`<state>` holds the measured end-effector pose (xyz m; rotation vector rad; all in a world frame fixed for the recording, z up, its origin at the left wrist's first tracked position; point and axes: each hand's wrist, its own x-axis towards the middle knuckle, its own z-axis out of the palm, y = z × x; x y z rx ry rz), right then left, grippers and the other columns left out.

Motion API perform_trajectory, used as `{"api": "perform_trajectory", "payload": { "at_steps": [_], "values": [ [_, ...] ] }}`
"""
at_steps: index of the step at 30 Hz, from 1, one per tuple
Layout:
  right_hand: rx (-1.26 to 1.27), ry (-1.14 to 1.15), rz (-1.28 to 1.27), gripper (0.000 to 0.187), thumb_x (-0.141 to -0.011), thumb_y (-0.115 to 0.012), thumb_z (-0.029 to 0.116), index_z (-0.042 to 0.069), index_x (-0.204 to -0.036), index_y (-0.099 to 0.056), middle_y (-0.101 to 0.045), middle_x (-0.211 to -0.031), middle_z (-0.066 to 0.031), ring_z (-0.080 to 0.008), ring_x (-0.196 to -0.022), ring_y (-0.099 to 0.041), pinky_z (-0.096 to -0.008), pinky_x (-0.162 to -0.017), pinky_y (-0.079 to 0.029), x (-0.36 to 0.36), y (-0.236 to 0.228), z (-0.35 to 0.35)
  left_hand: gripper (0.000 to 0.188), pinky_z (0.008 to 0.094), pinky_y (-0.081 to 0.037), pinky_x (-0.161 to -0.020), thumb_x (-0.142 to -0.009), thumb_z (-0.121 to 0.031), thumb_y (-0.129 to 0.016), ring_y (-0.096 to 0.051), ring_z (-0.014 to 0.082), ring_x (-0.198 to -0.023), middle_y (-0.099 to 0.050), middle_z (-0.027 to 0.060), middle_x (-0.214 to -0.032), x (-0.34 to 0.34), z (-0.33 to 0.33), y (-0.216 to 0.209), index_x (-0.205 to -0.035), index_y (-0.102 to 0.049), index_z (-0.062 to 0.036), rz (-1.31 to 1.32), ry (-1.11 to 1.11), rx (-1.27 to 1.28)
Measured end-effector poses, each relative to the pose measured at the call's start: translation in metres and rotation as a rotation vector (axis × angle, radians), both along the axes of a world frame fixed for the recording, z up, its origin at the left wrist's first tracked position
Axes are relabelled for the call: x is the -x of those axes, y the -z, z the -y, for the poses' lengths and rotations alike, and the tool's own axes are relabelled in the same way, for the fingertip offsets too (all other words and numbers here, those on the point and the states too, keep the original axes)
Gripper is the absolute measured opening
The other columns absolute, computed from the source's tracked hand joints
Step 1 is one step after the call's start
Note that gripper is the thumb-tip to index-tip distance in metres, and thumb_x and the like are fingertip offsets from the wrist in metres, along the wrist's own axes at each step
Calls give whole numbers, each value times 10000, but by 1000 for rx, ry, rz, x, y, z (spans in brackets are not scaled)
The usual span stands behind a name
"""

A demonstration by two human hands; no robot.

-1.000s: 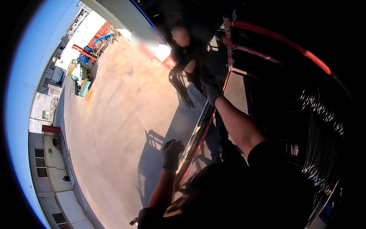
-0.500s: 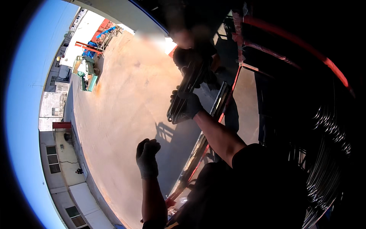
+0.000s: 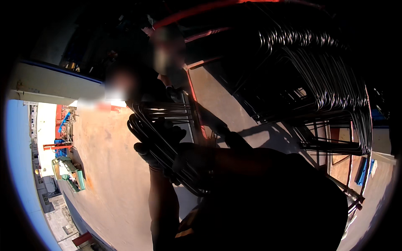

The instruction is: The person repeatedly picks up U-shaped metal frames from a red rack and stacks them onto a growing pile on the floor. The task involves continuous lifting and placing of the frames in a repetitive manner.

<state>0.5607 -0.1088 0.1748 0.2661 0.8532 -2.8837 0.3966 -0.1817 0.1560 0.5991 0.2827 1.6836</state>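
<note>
A bundle of dark, bent metal rods with rounded ends (image 3: 144,127) slants across the middle, close in front of my body. My gloved left hand (image 3: 153,158) is closed around its left side, thumb outward. My gloved right hand (image 3: 188,158) grips the bundle farther to the right, its fingers partly lost in shadow. Just beyond stands a person in dark clothing (image 3: 144,90), next to more rods that stretch to the right.
At the right, many bent metal rod frames (image 3: 335,79) hang in a row. A red metal bar (image 3: 193,96) runs beyond the bundle. Another person (image 3: 167,50) is in the shade behind. Outside on the sunlit ground are a green cart (image 3: 69,173) and a blue-and-red pile (image 3: 63,129).
My view has turned to the right. The rod bundle has come nearer my body in my right hand. My left hand, previously off the bundle, has taken hold of it.
</note>
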Motion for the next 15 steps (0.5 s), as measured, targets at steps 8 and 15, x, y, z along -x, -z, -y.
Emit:
{"api": "perform_trajectory", "payload": {
  "at_steps": [8, 15],
  "values": [
    [-373, 184, 69, 467, -952, -739, 288, -72, -1246, -699, -768, -1059, -209, -295, -884, -772, -439, -851, -630, -204, 1, 47, 674, 437, -472, -1148, -901, -151, -742, -588, 281, -1311, -621, 92, -1393, -168, 23, 3, -1533, -520, -83, 354, 314, 119],
    [-1197, 558, 475, 763, -864, -900, 348, -18, -1455, -583, -713, -1266, -200, -305, -1194, -717, -414, -1012, -606, -439, -2, 164, 551, 424, -473, -1036, -812, -124, -785, -558, 227, -1084, -580, 58, -1149, -327, 36, 7, -1312, -564, -55, 303, 286, 328]
  ]
}}
